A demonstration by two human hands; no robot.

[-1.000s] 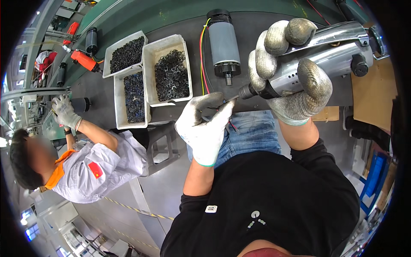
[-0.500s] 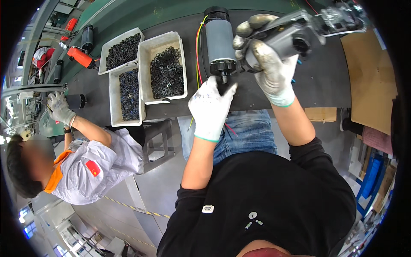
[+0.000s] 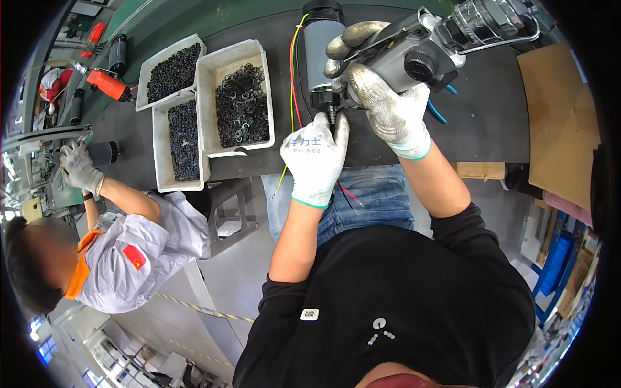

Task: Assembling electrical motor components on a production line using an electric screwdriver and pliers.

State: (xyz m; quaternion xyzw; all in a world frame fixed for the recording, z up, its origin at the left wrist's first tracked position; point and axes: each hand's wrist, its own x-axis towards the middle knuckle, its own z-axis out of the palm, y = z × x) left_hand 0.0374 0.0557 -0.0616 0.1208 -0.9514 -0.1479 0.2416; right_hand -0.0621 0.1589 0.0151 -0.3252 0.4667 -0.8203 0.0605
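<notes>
My right hand point(image 3: 381, 103), in a grey-coated glove, grips a grey power screwdriver point(image 3: 420, 55) whose tip points at the near end of a grey cylindrical motor point(image 3: 321, 48) lying on the dark workbench point(image 3: 479, 123). My left hand point(image 3: 315, 158), in a white glove, has its fingertips at the motor's near end by the shaft, right under the tool tip. Yellow, red and green wires point(image 3: 292, 84) run along the motor's left side and hang over the bench edge.
Three white bins point(image 3: 206, 97) of small dark metal parts sit left of the motor. A co-worker in a grey jacket point(image 3: 139, 249) works at the left, one gloved hand point(image 3: 77, 165) on a black cylinder. An orange tool point(image 3: 107, 84) lies far left. Cardboard point(image 3: 559, 123) lies at right.
My right hand has carried the screwdriver up and left until its tip reached the motor's near end. My left hand has followed up from the bench edge to the motor.
</notes>
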